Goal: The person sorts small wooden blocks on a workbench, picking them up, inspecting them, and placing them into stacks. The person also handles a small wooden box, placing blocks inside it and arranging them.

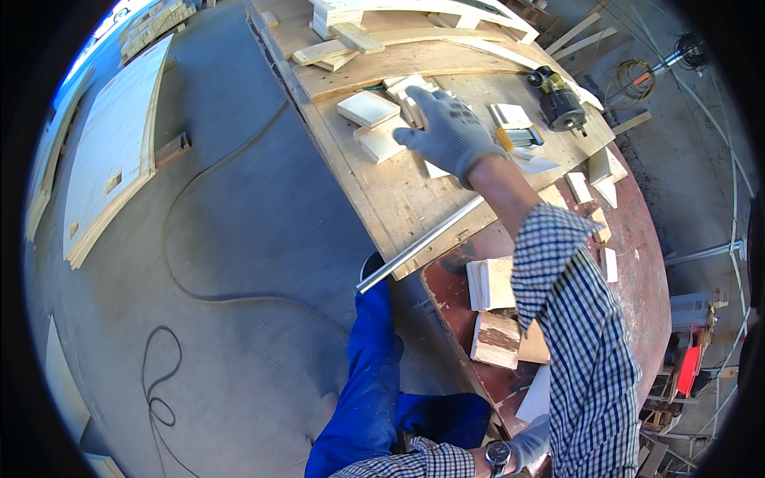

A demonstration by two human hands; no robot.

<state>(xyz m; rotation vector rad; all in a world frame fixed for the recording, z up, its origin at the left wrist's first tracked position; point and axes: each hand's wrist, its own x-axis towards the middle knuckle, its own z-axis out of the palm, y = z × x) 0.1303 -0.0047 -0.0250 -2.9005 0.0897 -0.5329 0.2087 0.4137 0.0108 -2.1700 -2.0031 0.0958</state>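
My right hand [450, 131], in a grey work glove, reaches over the wooden worktable with thumb and fingers spread. It is over a group of small wooden blocks [368, 108], and whether it touches any of them I cannot tell. My left hand [532, 444], also gloved and with a watch at the wrist, is low by the red-brown table [633, 319]. My right sleeve covers its fingers. Close to it lies a pale flat wood piece [535, 396]. A metal tube [422, 243] lies slantwise over the worktable's near edge.
A black-and-yellow power tool [559, 102] and a small yellow-and-blue box [522, 137] are right of my right hand. Curved wooden parts [414, 36] lie at the far end. More blocks [496, 338] sit on the red-brown table. A cable [195, 296] snakes over the floor.
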